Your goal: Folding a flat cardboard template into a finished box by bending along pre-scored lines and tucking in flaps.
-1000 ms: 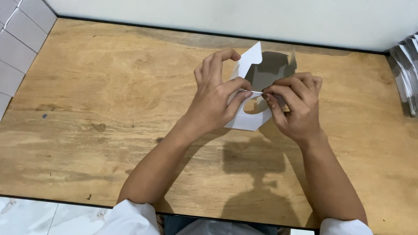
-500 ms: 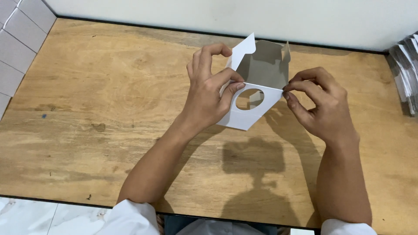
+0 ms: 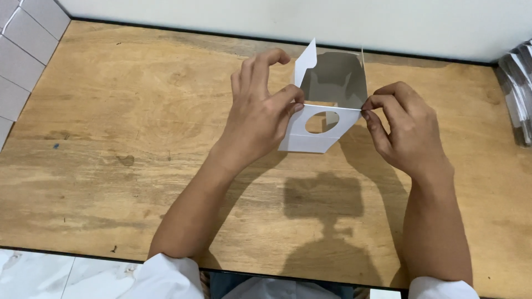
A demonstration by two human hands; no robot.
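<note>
So from the head camera, looking down, both hands are up on a small white cardboard box [image 3: 327, 94] that's half folded, held just above a worn wooden tabletop [image 3: 122, 138] near the far edge. The left hand [image 3: 260, 119] is on the box's left side, thumb and index finger pinching the left end of the front flap, the other fingers curled and lifted above it. The right hand [image 3: 407, 130] is on the right side, fingertips pressed together on the right corner of that same flap. That front flap [image 3: 316, 130] is white with a round hole cut in it, and it's lying roughly flat toward the person, while the box's grey inside shows behind it with side flaps sticking up. Both hands' shadow falls on the wood below. Off at the right edge there's a stack of flat sheets [image 3: 518, 94], well apart from the hands, and grey tiles [image 3: 25, 50] show at the left. White sleeves sit at the bottom.
</note>
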